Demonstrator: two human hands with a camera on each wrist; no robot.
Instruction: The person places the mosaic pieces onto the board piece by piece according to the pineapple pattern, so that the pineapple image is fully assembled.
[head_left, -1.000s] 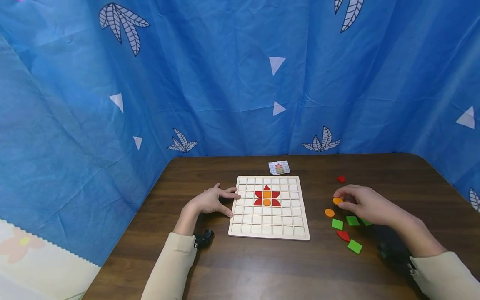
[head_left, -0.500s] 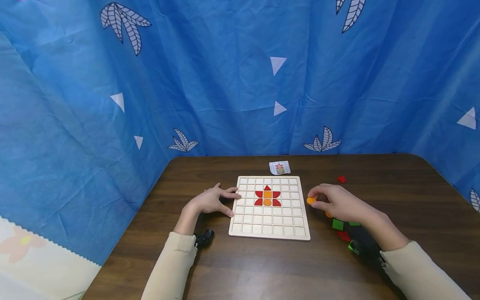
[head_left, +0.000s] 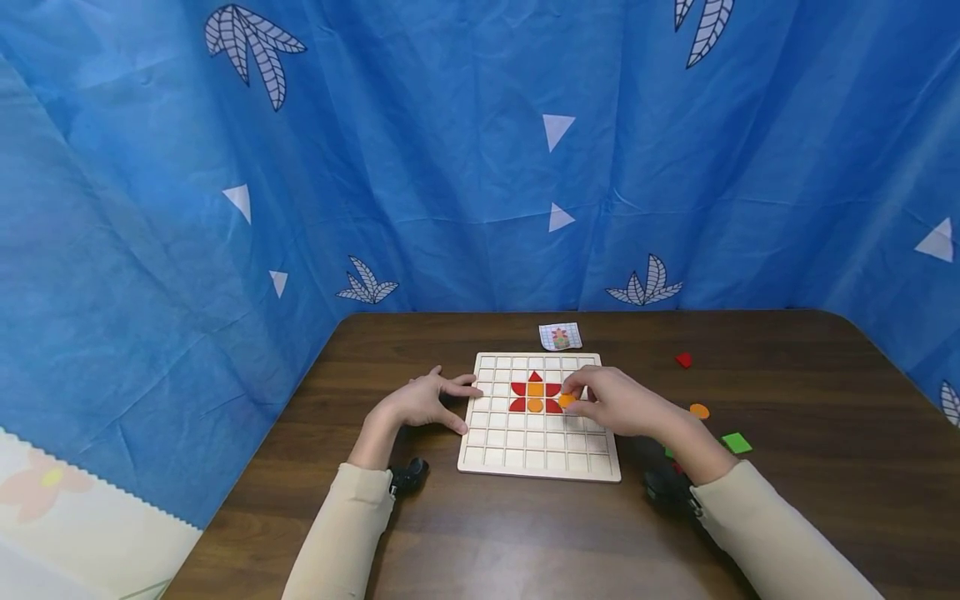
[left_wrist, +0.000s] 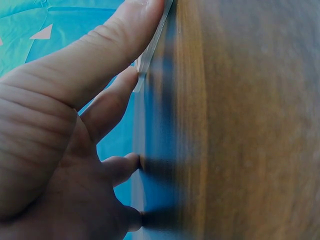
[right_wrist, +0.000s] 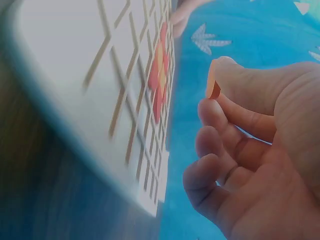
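Observation:
A pale wooden grid board (head_left: 495,458) lies on the table. On it, several red pieces (head_left: 518,405) surround an orange square (head_left: 535,389) and an orange disc below it, forming a flower shape. My left hand (head_left: 420,402) is spread at the board's left edge, thumb and fingertips touching its rim; the left wrist view shows the thumb (left_wrist: 120,35) against that edge. Between thumb and forefinger my right hand (head_left: 626,404) pinches another orange disc (head_left: 567,401), held over the board just right of the red pieces. In the right wrist view this disc (right_wrist: 212,79) stands edge-on, apart from the board.
A small printed pattern card (head_left: 560,336) lies behind the board. To the right are a red piece (head_left: 684,360), an orange disc (head_left: 699,412) and a green piece (head_left: 737,442); the right forearm partly hides others. A blue curtain (head_left: 480,167) hangs behind the table.
My right hand has carried the orange disc leftward from the loose pieces to above the board. The left hand has stayed at the board's left edge.

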